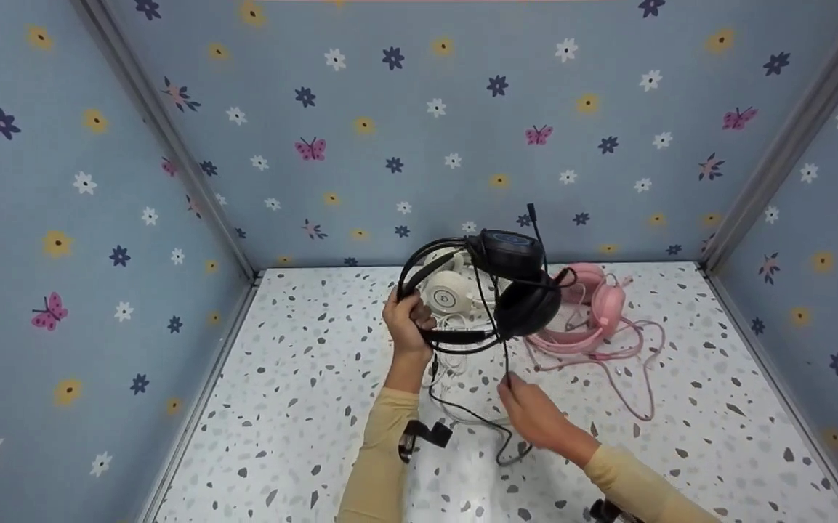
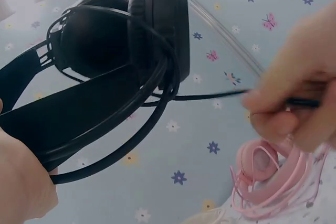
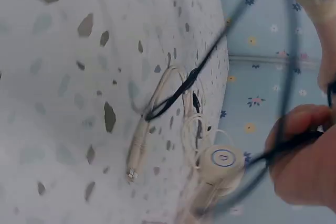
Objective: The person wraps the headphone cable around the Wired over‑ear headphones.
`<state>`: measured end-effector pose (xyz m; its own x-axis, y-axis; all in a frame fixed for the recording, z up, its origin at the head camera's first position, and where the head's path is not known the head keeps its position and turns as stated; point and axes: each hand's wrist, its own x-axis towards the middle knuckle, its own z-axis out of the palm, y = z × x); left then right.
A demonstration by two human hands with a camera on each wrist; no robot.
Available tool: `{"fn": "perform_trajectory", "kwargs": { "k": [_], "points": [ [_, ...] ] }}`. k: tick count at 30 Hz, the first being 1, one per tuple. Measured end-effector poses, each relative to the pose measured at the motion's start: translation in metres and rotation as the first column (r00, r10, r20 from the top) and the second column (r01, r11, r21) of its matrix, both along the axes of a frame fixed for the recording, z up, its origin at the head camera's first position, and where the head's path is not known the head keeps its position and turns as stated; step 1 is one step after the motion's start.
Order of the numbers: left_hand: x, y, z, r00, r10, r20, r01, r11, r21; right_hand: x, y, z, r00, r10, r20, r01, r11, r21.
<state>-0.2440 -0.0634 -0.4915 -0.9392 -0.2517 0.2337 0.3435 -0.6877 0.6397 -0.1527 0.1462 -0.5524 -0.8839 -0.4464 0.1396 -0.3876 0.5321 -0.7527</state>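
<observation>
A black headset point(image 1: 512, 254) with a boom microphone point(image 1: 533, 212) is held up over the speckled table, its ear cups pointing right and its headband to the left. My left hand point(image 1: 405, 323) grips the headband, fingers curled round it. Below the ear cups, my right hand point(image 1: 538, 414) pinches the headset's black cable point(image 2: 207, 97) between thumb and fingers. The rest of the cable hangs in a loop toward the tabletop. Behind the headband sit white headphones point(image 1: 449, 294), partly hidden.
Pink headphones point(image 1: 610, 309) lie at the back right, their pink cable point(image 1: 650, 385) spread in loops. A white cable with a metal-tipped plug point(image 3: 137, 148) rests on the speckled table point(image 1: 302, 378). Flower-patterned walls point(image 1: 419, 131) enclose the table's back and sides.
</observation>
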Motion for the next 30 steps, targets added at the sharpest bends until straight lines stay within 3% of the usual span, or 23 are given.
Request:
{"fn": "perform_trajectory", "kwargs": {
  "k": [1,3,5,8,10,13,16,21,25,28,30],
  "points": [
    [-0.003,0.000,-0.001,0.999,0.031,0.006,-0.031,0.999,-0.031,0.007,-0.002,0.004,0.990,-0.011,-0.138,0.034,0.985,0.168],
    [-0.010,-0.002,-0.005,0.996,0.087,0.006,-0.086,0.992,-0.095,0.018,-0.003,0.016,0.935,0.017,-0.355,0.143,0.897,0.419],
    [-0.015,-0.003,-0.010,0.992,0.127,-0.001,-0.125,0.978,-0.168,0.025,0.000,0.034,0.873,0.072,-0.482,0.221,0.822,0.525],
    [-0.020,-0.005,-0.019,0.991,0.137,-0.001,-0.132,0.958,-0.255,0.023,0.008,0.067,0.783,0.139,-0.606,0.296,0.774,0.560],
    [-0.021,-0.005,-0.024,0.992,0.126,0.009,-0.118,0.952,-0.282,0.018,0.015,0.087,0.705,0.190,-0.683,0.317,0.777,0.543],
    [-0.018,-0.004,-0.028,0.991,0.129,0.036,-0.114,0.953,-0.280,0.012,0.024,0.110,0.615,0.245,-0.749,0.319,0.791,0.522],
    [-0.016,-0.003,-0.028,0.983,0.174,0.058,-0.149,0.941,-0.304,0.008,0.030,0.127,0.552,0.279,-0.786,0.329,0.793,0.513],
    [-0.014,-0.005,-0.026,0.969,0.233,0.086,-0.179,0.896,-0.405,0.002,0.037,0.148,0.445,0.264,-0.856,0.389,0.804,0.450],
    [-0.010,-0.010,-0.027,0.977,0.185,0.101,-0.122,0.887,-0.446,-0.009,0.043,0.157,0.336,0.242,-0.910,0.398,0.839,0.370],
    [-0.006,-0.015,-0.027,0.989,0.124,0.081,-0.071,0.878,-0.473,-0.020,0.049,0.161,0.249,0.243,-0.938,0.388,0.862,0.326],
    [-0.002,-0.018,-0.024,0.995,0.084,0.051,-0.046,0.861,-0.506,-0.028,0.055,0.164,0.198,0.239,-0.951,0.395,0.868,0.301]
  ]
}}
